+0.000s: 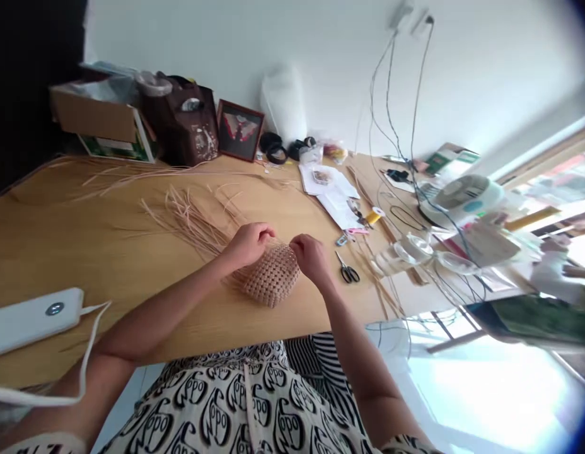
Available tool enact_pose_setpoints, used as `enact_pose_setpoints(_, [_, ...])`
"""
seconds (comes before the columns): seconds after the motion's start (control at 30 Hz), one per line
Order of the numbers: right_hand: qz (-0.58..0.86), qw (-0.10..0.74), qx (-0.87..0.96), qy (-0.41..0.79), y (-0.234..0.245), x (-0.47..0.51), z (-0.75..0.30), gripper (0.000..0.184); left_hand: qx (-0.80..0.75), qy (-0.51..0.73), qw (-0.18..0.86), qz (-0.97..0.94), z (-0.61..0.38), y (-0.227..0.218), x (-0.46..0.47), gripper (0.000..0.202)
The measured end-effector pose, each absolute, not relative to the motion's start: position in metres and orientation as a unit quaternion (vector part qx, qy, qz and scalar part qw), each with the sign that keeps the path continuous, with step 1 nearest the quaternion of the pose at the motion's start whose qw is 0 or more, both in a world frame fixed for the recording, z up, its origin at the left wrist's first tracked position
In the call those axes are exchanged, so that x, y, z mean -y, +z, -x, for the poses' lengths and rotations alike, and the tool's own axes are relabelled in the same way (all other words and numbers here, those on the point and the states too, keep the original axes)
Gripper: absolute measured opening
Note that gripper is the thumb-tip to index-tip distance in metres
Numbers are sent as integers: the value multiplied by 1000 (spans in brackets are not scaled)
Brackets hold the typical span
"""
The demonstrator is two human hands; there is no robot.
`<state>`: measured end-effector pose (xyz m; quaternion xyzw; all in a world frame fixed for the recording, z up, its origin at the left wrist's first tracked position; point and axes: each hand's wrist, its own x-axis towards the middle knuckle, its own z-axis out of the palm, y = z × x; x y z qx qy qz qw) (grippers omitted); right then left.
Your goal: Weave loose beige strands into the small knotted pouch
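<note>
A small woven straw mat (272, 277) lies on the wooden table (108, 252) in front of me. My left hand (248, 243) is curled, its fingertips pinching the mat's far edge. My right hand (311, 255) is also closed, gripping the mat's right side. Loose straw strands (188, 217) fan out from under the mat toward the far left.
Black scissors (348, 270) lie just right of my right hand. A white power bank (32, 318) with a cable sits at the near left. A cardboard box (101, 120), brown bag (183, 123) and framed picture (239, 129) line the wall. Papers, cables and a fan (465, 195) crowd the right.
</note>
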<state>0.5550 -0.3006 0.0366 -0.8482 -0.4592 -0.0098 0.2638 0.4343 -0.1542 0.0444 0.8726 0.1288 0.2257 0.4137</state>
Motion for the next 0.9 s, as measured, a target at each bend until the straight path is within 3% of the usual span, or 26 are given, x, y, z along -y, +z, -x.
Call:
enact_pose_setpoints(0.2, [856,227,465,-8,44,309,-545,16,-149,89,330,-928,-438,31,143,22])
enact_pose_setpoints(0.37, [868,198,455,9,50,311,-541,16,-94,70,329,-937,-442,25,137,26])
enact_pose_setpoints(0.63, [830,38,556,5,65,316,-548,22,-30,-129,540,-831,-439,19,147,35])
enact_pose_setpoints(0.77, [808,-14,589,22,79,319,-554,27,-72,-82,581,-806,-438,16,161,22])
enact_pose_setpoints(0.9, [774,11,620,129,100,324,-559,18,-70,8,546,-835,-440,13,174,18])
